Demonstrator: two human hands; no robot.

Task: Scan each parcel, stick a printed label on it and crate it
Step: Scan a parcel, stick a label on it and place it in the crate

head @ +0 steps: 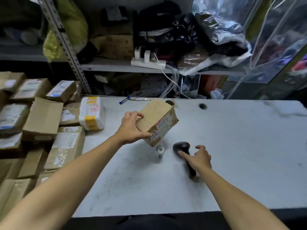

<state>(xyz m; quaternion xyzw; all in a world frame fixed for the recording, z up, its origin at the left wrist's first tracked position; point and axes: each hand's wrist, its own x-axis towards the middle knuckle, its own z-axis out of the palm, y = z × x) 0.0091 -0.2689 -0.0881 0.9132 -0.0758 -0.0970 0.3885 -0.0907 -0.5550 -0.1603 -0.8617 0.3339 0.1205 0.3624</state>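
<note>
Our left hand [131, 128] grips a box [157, 123]: the fingers curl over its top edge and the thumb presses the lower corner, so the box hangs tilted above the table [232, 146], its labelled side turned down and to the right. Our right hand [198, 159] lies over the scanner [183, 155] with fingers spread and loose; the forefinger touches the scanner's dark head, the thumb stands clear of it, and nothing is clasped. The scanner lies flat on the table, just right of and below the box, handle pointing toward us.

Taking the box as our mark: right under its low corner sits a small white thing [160, 150], perhaps a roll or a cap, too blurred for us to tell. Beyond the box, at the table's far edge, lies a blue-and-clear wrapper [127, 99], and to the far right of it a round hole [202, 106] in the tabletop. To the left of the box a white parcel [91, 112] with yellow tape rests on the table's left end, and further left brown parcels [41, 120] are heaped, many bearing white labels. Behind the box stands a metal shelf [116, 65] with a white power strip [147, 61] and dark bags [191, 35].
</note>
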